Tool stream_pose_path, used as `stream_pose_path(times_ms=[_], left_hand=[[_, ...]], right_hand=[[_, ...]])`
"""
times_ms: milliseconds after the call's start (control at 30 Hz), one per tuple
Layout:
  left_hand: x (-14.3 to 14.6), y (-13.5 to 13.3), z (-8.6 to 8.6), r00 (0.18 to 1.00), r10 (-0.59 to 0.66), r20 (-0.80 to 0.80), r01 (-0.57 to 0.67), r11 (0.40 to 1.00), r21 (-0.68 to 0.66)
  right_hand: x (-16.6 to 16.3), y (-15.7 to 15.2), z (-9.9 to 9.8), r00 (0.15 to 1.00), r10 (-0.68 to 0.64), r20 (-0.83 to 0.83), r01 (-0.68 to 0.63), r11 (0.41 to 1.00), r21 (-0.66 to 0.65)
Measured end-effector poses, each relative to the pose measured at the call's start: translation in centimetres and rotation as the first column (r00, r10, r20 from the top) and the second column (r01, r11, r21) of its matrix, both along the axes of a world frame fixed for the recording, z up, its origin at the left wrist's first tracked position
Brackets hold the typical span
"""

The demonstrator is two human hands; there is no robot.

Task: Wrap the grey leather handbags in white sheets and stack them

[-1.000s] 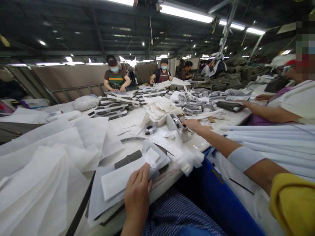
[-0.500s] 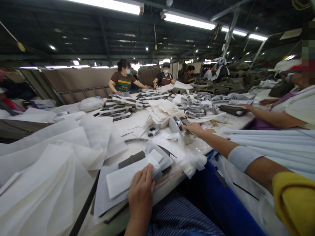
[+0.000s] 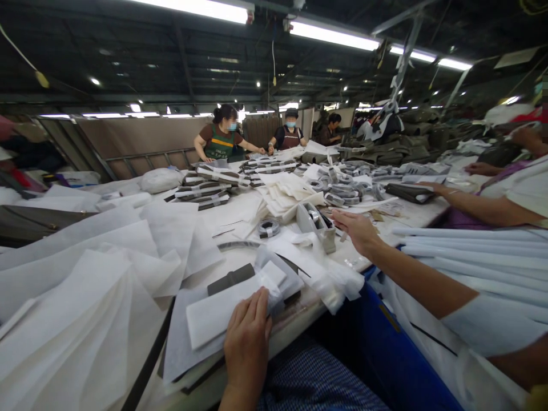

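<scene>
Resting with fingers together on a white pad (image 3: 214, 317), the left hand (image 3: 248, 334) hides whether its thumb pinches; a dark grey piece (image 3: 231, 278) lies just beyond that pad. The right hand (image 3: 358, 233), fingers outstretched, is just beside a grey holder (image 3: 329, 241), well apart from the pad.

No legible text, apron lettering (image 3: 222, 154) blurred

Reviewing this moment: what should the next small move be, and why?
Probably bring the right hand over to the white strip. The left hand rests on that strip, while the right is stretched out beside the gray dispenser. Whether it holds anything is too small to tell.
</scene>
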State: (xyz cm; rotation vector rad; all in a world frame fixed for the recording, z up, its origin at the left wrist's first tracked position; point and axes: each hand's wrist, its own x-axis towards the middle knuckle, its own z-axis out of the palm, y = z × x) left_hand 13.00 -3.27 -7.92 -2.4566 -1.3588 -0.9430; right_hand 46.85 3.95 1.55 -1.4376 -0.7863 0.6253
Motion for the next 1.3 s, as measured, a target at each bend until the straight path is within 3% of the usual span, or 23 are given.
stream_pose_path(times_ms=[133,267,467,600,667,700,733,800,833,867,933,1000,1067,1233,1300], left_hand=[[-0.1,0.0,-0.2,1.000,-0.002,-0.002,0.002,1.000,0.015],[-0.1,0.1,-0.4,1.000,-0.002,-0.006,0.002,1.000,0.022],[-0.1,0.1,-0.3,1.000,-0.005,-0.012,0.005,1.000,0.015],[-0.3,0.1,-0.3,1.000,-0.005,-0.028,0.005,1.000,-0.015],[-0.3,0.2,-0.3,0.999,-0.013,-0.033,0.013,1.000,-0.017],[-0.3,0.2,-0.3,0.999,-0.017,-0.032,0.016,1.000,-0.015],[-0.3,0.2,-0.3,0.999,-0.021,-0.031,0.021,1.000,-0.011],[-0.3,0.2,-0.1,0.999,-0.025,-0.024,0.025,1.000,-0.009],[-0.2,0.2,0.0,0.999,-0.028,-0.020,0.027,1.000,-0.012],[-0.2,0.2,0.1,0.999,-0.030,-0.016,0.030,0.999,-0.014],[-0.1,0.1,0.3,0.999,-0.029,-0.013,0.028,0.999,-0.027],[-0.1,0.1,0.5,1.000,-0.022,-0.016,0.021,0.999,-0.041],[0.0,0.0,0.6,1.000,-0.010,-0.015,0.010,0.998,-0.054],[0.1,-0.1,0.6,1.000,-0.007,-0.004,0.007,0.998,-0.061],[0.1,-0.2,0.6,1.000,-0.004,-0.003,0.004,0.998,-0.062]], right_hand=[[-0.5,-4.1,-1.4,0.976,0.090,-0.197,-0.079,0.995,0.062],[-0.5,-6.2,-4.7,0.940,0.069,-0.334,-0.076,0.997,-0.005],[1.1,-5.0,-8.5,0.998,0.023,-0.066,-0.035,0.980,-0.194],[2.8,-5.1,-8.0,0.995,0.032,0.094,-0.005,0.961,-0.276],[3.8,-6.1,-7.1,0.961,0.073,0.265,0.003,0.961,-0.278],[4.3,-6.7,-6.5,0.900,0.117,0.420,-0.004,0.965,-0.261],[4.8,-7.4,-5.8,0.783,0.169,0.599,-0.023,0.970,-0.243],[5.5,-8.6,-4.3,0.399,0.253,0.881,-0.093,0.967,-0.236],[5.6,-9.1,-3.4,0.205,0.273,0.940,-0.132,0.959,-0.249],[5.5,-9.4,-2.5,0.062,0.285,0.956,-0.172,0.947,-0.271],[4.6,-9.8,-0.7,-0.125,0.279,0.952,-0.269,0.914,-0.303],[2.8,-9.6,1.0,-0.224,0.248,0.942,-0.386,0.865,-0.319],[0.4,-8.9,2.3,-0.272,0.247,0.930,-0.493,0.794,-0.355],[-6.5,-5.3,4.1,-0.365,0.491,0.791,-0.572,0.552,-0.607],[-8.9,-3.4,4.3,-0.421,0.529,0.737,-0.585,0.462,-0.666]])
